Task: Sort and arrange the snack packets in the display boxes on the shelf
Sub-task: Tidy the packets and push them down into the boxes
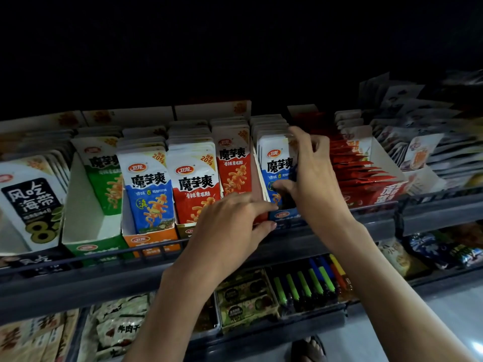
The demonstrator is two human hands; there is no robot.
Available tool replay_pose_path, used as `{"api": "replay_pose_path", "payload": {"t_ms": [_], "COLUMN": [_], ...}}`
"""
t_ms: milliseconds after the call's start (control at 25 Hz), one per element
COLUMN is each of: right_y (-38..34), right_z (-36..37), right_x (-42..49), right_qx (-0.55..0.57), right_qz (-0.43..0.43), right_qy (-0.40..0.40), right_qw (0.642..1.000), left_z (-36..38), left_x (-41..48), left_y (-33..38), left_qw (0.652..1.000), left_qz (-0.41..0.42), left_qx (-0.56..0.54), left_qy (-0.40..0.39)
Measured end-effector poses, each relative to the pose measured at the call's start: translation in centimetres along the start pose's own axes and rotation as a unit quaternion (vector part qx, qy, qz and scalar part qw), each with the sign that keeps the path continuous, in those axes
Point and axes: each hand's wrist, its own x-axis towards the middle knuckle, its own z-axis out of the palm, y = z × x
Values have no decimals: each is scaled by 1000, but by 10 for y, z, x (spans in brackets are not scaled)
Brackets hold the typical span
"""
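The right hand pinches upright blue-and-white foil snack packets inside the blue cardboard display box; the left hand, fingers straight, touches that box's front

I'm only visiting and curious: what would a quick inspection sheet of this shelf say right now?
Surface: dark shelf carrying a row of display boxes.
Job's things: green box with packets only at its back; orange box holding a full stack; red packets beside it; blue packets in the blue box; red sachets to the right.
Clutter: blurred packets at far right, lying unevenly.
Hands: right hand grips the blue packets, fingers over their tops; left hand reaches to the blue box's front, grip unclear.
Cables: nothing seen.
Surroundings: lighters on the shelf below; darkness above.
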Motion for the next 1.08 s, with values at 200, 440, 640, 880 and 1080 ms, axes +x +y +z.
{"api": "replay_pose_path", "payload": {"t_ms": [200, 440, 640, 880, 1080], "right_y": [-22, -67, -111, -158, -166], "right_z": [-4, 9, 39, 82, 95], "right_x": [-6, -8, -8, -3, 1], "right_qx": [0, 71, 59, -2, -73], "right_qz": [-80, -202, -216, -202, -175], "right_qy": [107, 92, 1, -67, -65], "right_qw": [991, 972, 975, 977, 980], "left_z": [-23, -69, -80, -83, -88], "left_x": [-8, -31, -49, -63, -66], "left_y": [-3, -45, -88, -119, -120], "left_qw": [985, 872, 830, 855, 868], "left_qz": [-29, -204, -299, -340, -359], "left_qx": [-124, -331, -339, -270, -230], "left_qy": [117, 297, 327, 284, 255]}}
